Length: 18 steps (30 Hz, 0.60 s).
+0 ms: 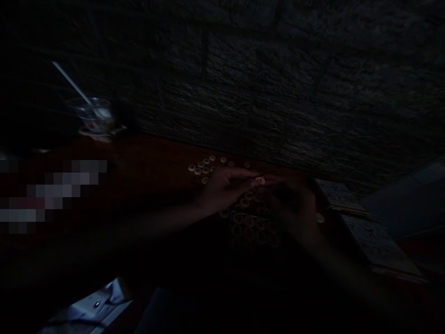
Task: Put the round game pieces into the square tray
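The scene is very dark. A round xiangqi piece [260, 181] with a red character is pinched at the fingertips of my left hand [225, 188]. My right hand [301, 202] is close to it on the right, its fingers pointing toward the piece. Shadow hides how those fingers are bent and whether they touch anything. Beneath the hands, more xiangqi pieces [244, 202] lie on the table. Nearer to me is a box [231, 232] with pieces in rows, its outline faint. Several loose pieces [198, 171] lie beyond my left hand.
A clear plastic cup [91, 116] with a straw stands at the back left. A brick wall [225, 83] rises behind the table [146, 157]. Two flat, patterned boxes or books [378, 243] lie on the right. One light piece [320, 217] is beside my right wrist.
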Motion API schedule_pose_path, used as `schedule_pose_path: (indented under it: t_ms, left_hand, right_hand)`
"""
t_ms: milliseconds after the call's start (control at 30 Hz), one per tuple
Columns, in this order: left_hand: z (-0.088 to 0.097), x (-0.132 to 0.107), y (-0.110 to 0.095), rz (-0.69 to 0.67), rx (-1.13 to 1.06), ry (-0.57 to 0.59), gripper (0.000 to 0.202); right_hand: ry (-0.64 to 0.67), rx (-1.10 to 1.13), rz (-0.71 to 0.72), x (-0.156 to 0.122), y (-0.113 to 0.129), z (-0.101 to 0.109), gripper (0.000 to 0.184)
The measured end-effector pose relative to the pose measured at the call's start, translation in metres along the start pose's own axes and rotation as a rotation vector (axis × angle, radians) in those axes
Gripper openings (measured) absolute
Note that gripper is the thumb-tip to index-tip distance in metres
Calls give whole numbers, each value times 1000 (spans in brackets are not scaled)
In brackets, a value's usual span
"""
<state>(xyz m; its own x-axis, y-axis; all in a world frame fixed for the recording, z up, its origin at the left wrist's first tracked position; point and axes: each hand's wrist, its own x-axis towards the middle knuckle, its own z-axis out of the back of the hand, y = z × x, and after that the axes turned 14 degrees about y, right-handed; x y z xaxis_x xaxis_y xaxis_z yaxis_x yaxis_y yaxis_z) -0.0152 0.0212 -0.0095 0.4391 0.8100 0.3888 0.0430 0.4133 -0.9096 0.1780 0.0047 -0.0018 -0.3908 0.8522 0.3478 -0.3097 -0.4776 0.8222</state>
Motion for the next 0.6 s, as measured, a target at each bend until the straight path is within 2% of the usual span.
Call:
schedule_pose_path:
  t_ms: [100, 233, 333, 467, 600]
  left_hand:
    - [-2, -1, -2, 7, -28, 11, 20]
    - [-5, -1, -5, 47, -141, 4, 17]
    - [-5, 0, -6, 107, -301, 34, 19]
    - [-2, 2, -9, 207, -562, 123, 29]
    - [0, 3, -11, 244, -658, 201, 25]
  right_hand:
    - [3, -211, 59, -2, -2, 3, 27]
    - [-9, -419, 154, -3, 0, 7, 21]
    - [-23, -445, 245, -3, 0, 8, 19]
    - [-45, -386, 323, -1, 0, 6, 27]
    - [-66, -367, 355, 0, 1, 6, 32]
